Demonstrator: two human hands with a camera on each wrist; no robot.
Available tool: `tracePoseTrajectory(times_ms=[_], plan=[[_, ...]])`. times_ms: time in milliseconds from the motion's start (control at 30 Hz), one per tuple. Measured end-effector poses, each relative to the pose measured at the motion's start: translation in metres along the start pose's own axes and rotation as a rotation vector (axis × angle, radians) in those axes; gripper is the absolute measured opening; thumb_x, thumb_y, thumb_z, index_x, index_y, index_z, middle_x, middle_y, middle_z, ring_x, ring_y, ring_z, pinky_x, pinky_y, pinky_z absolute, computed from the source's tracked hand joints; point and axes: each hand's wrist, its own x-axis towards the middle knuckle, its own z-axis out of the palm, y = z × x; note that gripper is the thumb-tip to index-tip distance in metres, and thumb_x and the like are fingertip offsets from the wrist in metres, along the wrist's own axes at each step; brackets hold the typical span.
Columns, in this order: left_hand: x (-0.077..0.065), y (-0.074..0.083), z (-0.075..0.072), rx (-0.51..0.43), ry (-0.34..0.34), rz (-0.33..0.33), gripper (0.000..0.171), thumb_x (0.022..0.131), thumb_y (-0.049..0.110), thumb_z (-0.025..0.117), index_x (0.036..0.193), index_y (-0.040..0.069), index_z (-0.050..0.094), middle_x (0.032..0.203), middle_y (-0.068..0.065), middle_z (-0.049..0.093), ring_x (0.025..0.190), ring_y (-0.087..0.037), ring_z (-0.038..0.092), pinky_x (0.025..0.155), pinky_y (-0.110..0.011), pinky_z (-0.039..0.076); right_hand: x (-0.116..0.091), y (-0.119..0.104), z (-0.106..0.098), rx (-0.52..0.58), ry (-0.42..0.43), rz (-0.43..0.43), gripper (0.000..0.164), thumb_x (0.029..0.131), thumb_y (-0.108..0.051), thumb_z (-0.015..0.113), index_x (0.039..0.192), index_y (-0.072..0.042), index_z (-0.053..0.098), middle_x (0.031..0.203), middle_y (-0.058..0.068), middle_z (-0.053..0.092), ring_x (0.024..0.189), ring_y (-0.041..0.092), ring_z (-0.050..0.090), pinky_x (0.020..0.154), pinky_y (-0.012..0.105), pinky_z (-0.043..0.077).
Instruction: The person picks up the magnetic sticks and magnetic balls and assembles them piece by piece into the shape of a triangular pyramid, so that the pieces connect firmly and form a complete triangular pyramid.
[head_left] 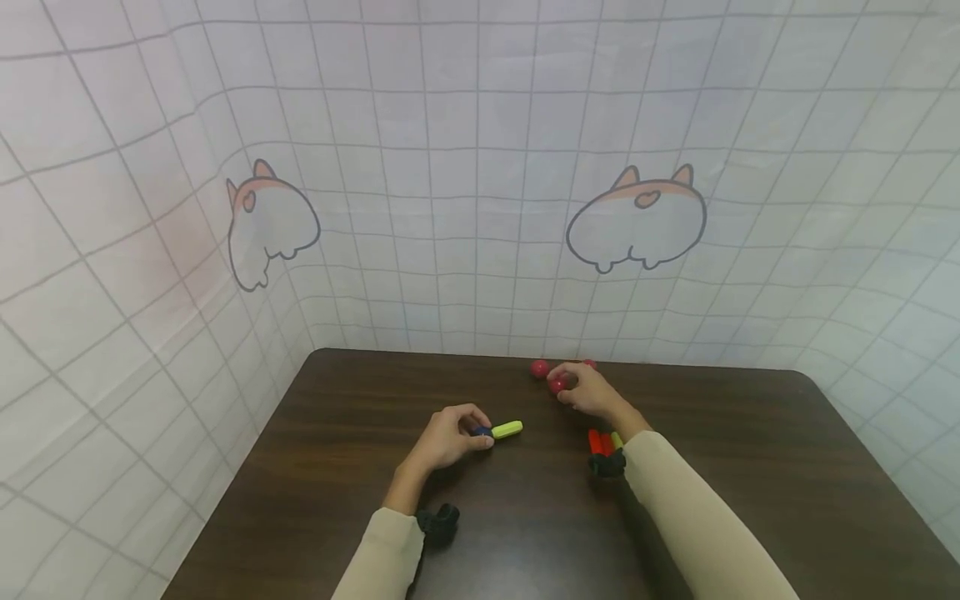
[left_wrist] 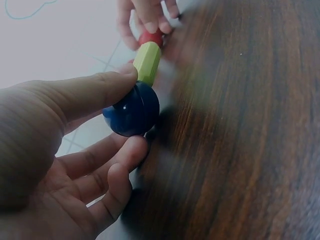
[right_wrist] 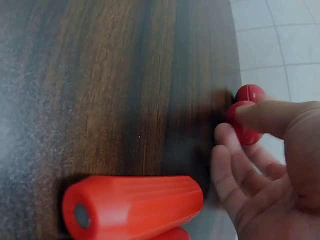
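Note:
My left hand (head_left: 446, 437) pinches a dark blue ball (left_wrist: 132, 112) between thumb and fingers, left of the table's middle. A yellow-green faceted rod (head_left: 507, 429) sticks out from the ball, pointing right and slightly away. Farther back, my right hand (head_left: 591, 392) grips a glossy red ball (head_left: 557, 385) with thumb and fingertips close over the table. Another red ball (head_left: 540, 368) lies just left of those fingers. Behind the hand a third red ball (head_left: 589, 364) is partly hidden.
Red rods (head_left: 596, 442) and a yellow-green rod (head_left: 617, 440) lie side by side by my right wrist, partly covered by the wrist camera (head_left: 606, 464). One red rod (right_wrist: 135, 205) shows a grey disc in its end. A grid-patterned curtain (head_left: 450, 208) hangs behind the dark wooden table (head_left: 337, 417).

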Motion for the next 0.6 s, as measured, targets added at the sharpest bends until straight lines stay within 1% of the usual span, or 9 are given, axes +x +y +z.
tracePoseTrajectory(times_ms=[100, 167, 333, 400, 600], plan=[[0.001, 0.000, 0.000, 0.000, -0.002, 0.002, 0.020, 0.087, 0.025, 0.083, 0.103, 0.019, 0.072, 0.103, -0.004, 0.072, 0.079, -0.015, 0.061, 0.070, -0.033, 0.050, -0.001, 0.001, 0.001, -0.001, -0.017, 0.031, 0.034, 0.092, 0.005, 0.064, 0.123, -0.007, 0.066, 0.137, 0.024, 0.057, 0.080, 0.023, 0.061, 0.071, 0.032, 0.056], [0.002, 0.000, 0.000, 0.000, -0.001, 0.001, 0.021, 0.087, 0.025, 0.083, 0.103, 0.019, 0.072, 0.103, -0.004, 0.072, 0.079, -0.015, 0.061, 0.070, -0.033, 0.050, -0.002, 0.001, 0.001, -0.003, -0.032, 0.031, 0.034, 0.091, 0.006, 0.064, 0.123, -0.008, 0.066, 0.136, 0.024, 0.057, 0.079, 0.023, 0.062, 0.071, 0.033, 0.057], [0.002, -0.001, 0.000, 0.000, 0.000, -0.005, 0.021, 0.087, 0.025, 0.083, 0.103, 0.019, 0.072, 0.104, -0.004, 0.071, 0.080, -0.016, 0.061, 0.071, -0.033, 0.050, -0.008, -0.002, 0.000, 0.015, -0.030, -0.018, 0.033, 0.092, 0.004, 0.065, 0.123, -0.005, 0.065, 0.131, 0.023, 0.061, 0.080, 0.021, 0.064, 0.073, 0.035, 0.059], [0.002, -0.001, 0.000, -0.001, -0.002, -0.009, 0.021, 0.087, 0.025, 0.084, 0.103, 0.020, 0.072, 0.104, -0.004, 0.071, 0.081, -0.016, 0.061, 0.071, -0.033, 0.050, -0.013, -0.005, -0.001, 0.049, -0.016, -0.041, 0.033, 0.093, 0.002, 0.066, 0.125, -0.005, 0.064, 0.129, 0.022, 0.062, 0.080, 0.021, 0.065, 0.073, 0.036, 0.059], [0.000, -0.002, -0.002, -0.005, -0.004, -0.017, 0.021, 0.086, 0.025, 0.084, 0.102, 0.021, 0.072, 0.104, -0.004, 0.071, 0.082, -0.016, 0.062, 0.072, -0.033, 0.050, -0.031, -0.014, 0.004, 0.210, 0.056, -0.106, 0.036, 0.096, -0.004, 0.068, 0.131, -0.004, 0.061, 0.129, 0.021, 0.063, 0.087, 0.025, 0.069, 0.078, 0.039, 0.061]])
